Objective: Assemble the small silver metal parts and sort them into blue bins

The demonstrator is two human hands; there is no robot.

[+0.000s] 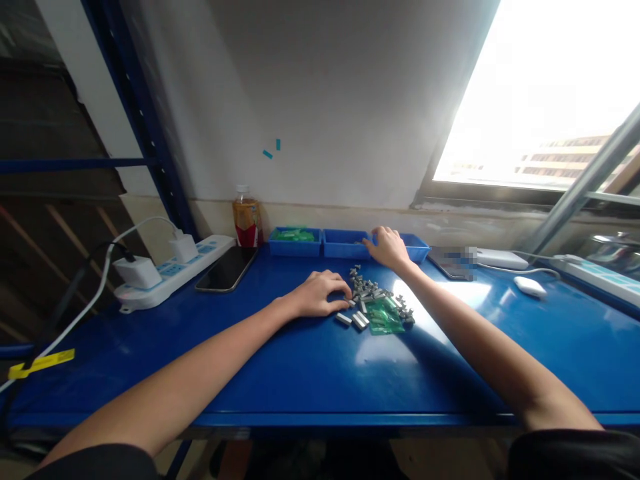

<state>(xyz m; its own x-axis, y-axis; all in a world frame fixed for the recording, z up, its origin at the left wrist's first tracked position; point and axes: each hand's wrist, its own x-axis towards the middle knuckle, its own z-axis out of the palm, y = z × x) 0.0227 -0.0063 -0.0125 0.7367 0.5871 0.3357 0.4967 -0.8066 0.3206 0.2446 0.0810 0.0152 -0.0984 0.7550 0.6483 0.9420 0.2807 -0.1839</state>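
A heap of small grey metal parts (367, 293) lies mid-table, with several small green plastic bags (384, 319) at its near side. My left hand (320, 293) rests on the table at the heap's left edge, fingers curled onto the parts; what they pinch is too small to see. My right hand (387, 247) reaches to the middle blue tray (343, 244) at the back, fingers bent over its rim. Two more blue trays flank it: the left one (295, 243) holds green bags, and the right one (417, 248) is partly hidden by my hand.
A bottle of amber drink (247, 219) stands by the wall. A black phone (227, 269) and a white power strip with chargers (170, 270) lie at the left. A second phone (453, 262), a white box (501, 259) and a white mouse (529, 286) lie at the right.
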